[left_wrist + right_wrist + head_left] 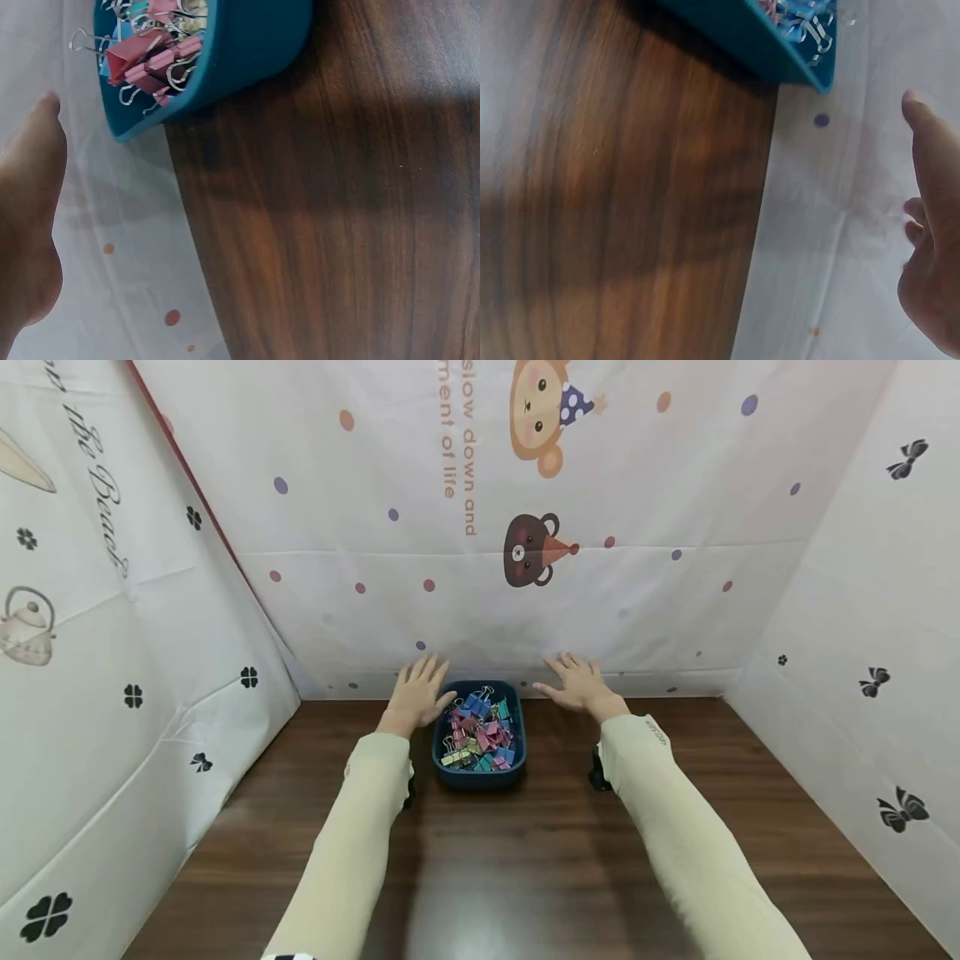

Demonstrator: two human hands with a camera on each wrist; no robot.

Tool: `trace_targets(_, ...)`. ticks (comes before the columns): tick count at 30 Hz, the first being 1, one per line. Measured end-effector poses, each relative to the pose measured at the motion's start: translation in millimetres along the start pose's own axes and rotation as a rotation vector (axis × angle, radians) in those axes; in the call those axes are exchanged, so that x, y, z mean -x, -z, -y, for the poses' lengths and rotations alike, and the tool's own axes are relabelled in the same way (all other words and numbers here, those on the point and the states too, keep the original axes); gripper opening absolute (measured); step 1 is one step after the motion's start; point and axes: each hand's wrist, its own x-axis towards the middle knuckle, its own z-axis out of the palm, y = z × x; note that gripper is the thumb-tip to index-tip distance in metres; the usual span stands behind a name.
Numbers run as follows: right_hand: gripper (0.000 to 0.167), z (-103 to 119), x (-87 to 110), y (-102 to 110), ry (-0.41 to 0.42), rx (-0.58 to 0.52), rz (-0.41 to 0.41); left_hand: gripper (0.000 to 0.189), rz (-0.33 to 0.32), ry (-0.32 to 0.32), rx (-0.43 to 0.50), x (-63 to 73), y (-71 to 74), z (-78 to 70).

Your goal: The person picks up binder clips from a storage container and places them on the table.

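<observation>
A dark teal bin (pixel 480 781) stands at the back of the wooden table, filled with colourful binder clips (pixel 483 731) in pink, blue, green and yellow. Just left of it, my left hand (pixel 417 695) is held with fingers extended, its thumb close to the bin's rim. To the right, with a gap between it and the bin, my right hand (pixel 581 683) has its fingers spread and holds nothing. The left wrist view shows the left thumb (pixel 37 165) apart from the bin. In the right wrist view the right thumb (pixel 930 139) points toward the bin's corner.
A white printed cloth (pixel 480 610) hangs behind the table's back edge, with more cloth along the left (pixel 150 693) and right (pixel 847 652) sides. The brown wooden tabletop (pixel 487 877) stretches in front of the bin. Black bands sit at both wrists.
</observation>
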Motion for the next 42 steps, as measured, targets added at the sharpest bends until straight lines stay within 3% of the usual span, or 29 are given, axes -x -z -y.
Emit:
trace_targets(7,0.059,36.4,-19.8,-14.1,0.143,-0.099,0.021,0.06,0.06,0.061,0.077,10.6,-35.5,13.2)
trace_targets(11,0.047,56.5,-35.8,-21.5,0.193,-0.095,0.011,0.058,0.051,0.092,0.113,8.8,-48.5,13.6)
trace_targets(17,0.039,85.6,-55.5,-35.4,0.245,-0.014,0.002,0.055,0.015,0.141,0.211,10.5,-51.7,6.0)
trace_targets(22,0.041,104.9,-67.7,-50.3,0.301,0.071,0.004,0.057,0.028,0.163,0.216,10.3,-50.3,1.7)
trace_targets(26,0.04,110.7,-76.1,-61.0,0.324,0.18,0.021,0.06,0.03,0.19,0.221,5.8,-58.6,-1.2)
trace_targets(36,0.037,102.5,-81.2,-83.4,0.34,0.263,0.059,0.06,-0.103,0.335,0.364,11.7,-80.3,-25.0)
trace_targets(42,0.034,95.1,-89.5,-88.4,0.311,0.321,0.051,0.06,-0.155,0.335,0.368,12.1,-79.2,-35.0)
